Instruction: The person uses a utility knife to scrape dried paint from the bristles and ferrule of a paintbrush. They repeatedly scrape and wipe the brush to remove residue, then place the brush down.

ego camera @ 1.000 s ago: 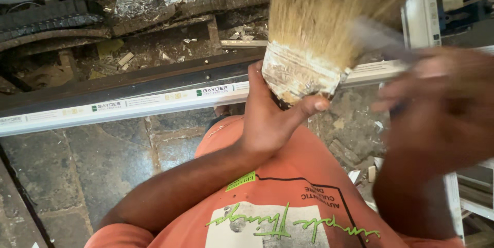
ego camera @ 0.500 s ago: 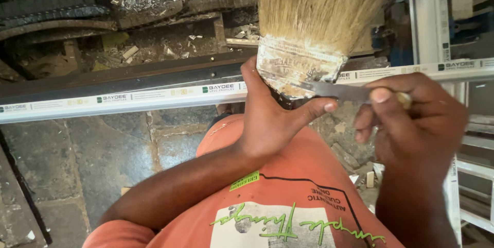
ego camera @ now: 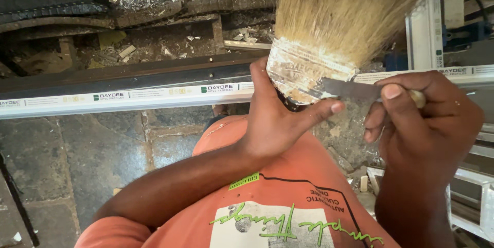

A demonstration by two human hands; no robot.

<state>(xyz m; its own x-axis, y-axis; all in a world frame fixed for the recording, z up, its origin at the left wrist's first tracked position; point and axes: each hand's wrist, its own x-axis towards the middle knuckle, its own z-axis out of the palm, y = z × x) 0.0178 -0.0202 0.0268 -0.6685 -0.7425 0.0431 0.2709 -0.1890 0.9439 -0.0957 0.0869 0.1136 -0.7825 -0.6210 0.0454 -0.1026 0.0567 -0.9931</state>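
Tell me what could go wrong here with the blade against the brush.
The blade lies flat on the brush's crusted band, just above the left hand's thumb; a slip might cut it. The right hand pinches only the handle end, so the grip may twist. Scraped flakes could fly upward.

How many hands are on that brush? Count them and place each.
1. The left hand grips the brush at its ferrule; the right hand holds a blade against it.
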